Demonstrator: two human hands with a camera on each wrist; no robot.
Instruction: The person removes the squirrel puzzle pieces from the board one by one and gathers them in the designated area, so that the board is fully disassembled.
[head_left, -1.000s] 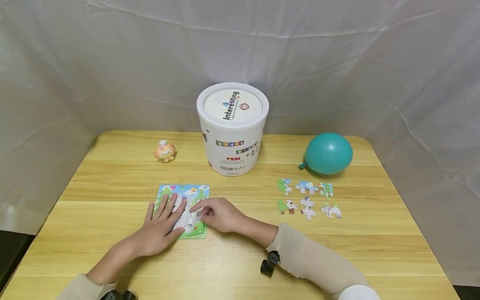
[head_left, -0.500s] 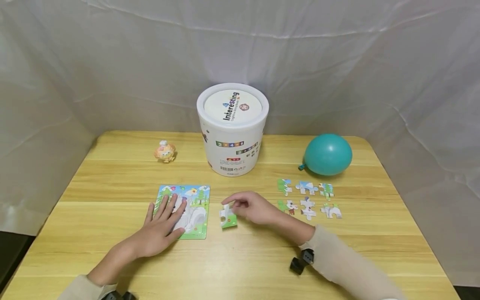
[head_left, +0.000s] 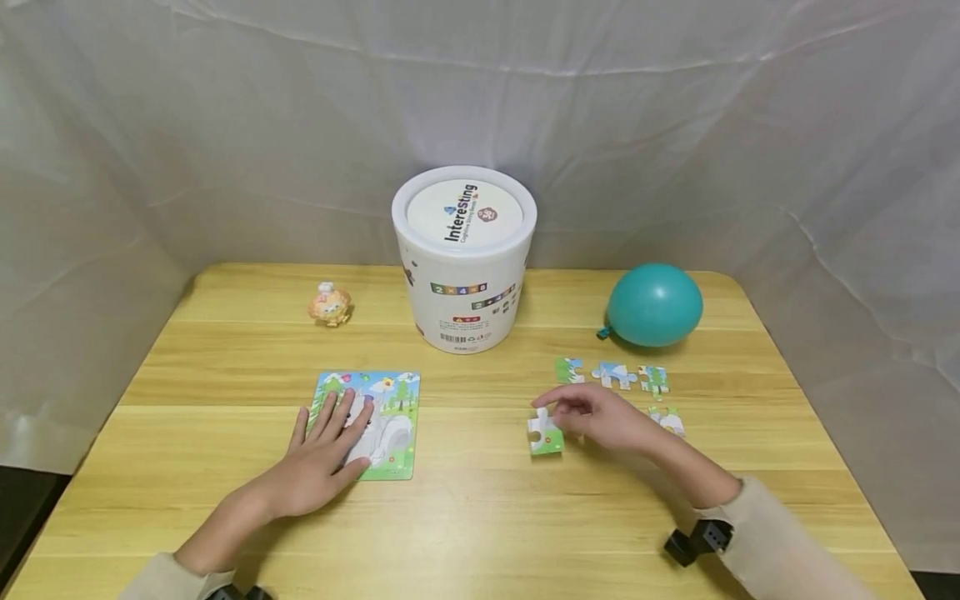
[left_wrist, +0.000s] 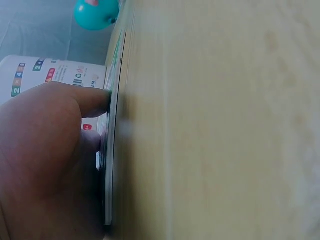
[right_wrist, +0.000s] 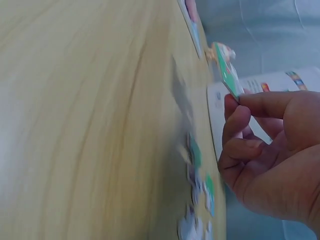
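Observation:
My left hand point(head_left: 324, 450) lies flat with spread fingers on a square picture puzzle board point(head_left: 401, 429) at the left of the table, covering part of its white animal picture. In the left wrist view the thumb point(left_wrist: 92, 101) presses on the board's edge. My right hand point(head_left: 600, 417) pinches a green and white puzzle piece point(head_left: 549, 440) between thumb and fingers. The right wrist view shows that piece point(right_wrist: 228, 75) raised above the table. Near that hand lie several loose puzzle pieces point(head_left: 615, 374), some of them hidden beneath the hand and forearm.
A white lidded bucket point(head_left: 465, 258) stands at the back centre. To its right sits a teal balloon point(head_left: 655, 305), behind the loose pieces. A small orange figurine point(head_left: 330, 305) stands at the back left. Pale cloth point(head_left: 480, 83) hangs behind the table.
My right hand has lifted the puzzle piece off the board and carried it rightward, close to the loose pieces. The left hand has stayed on the board.

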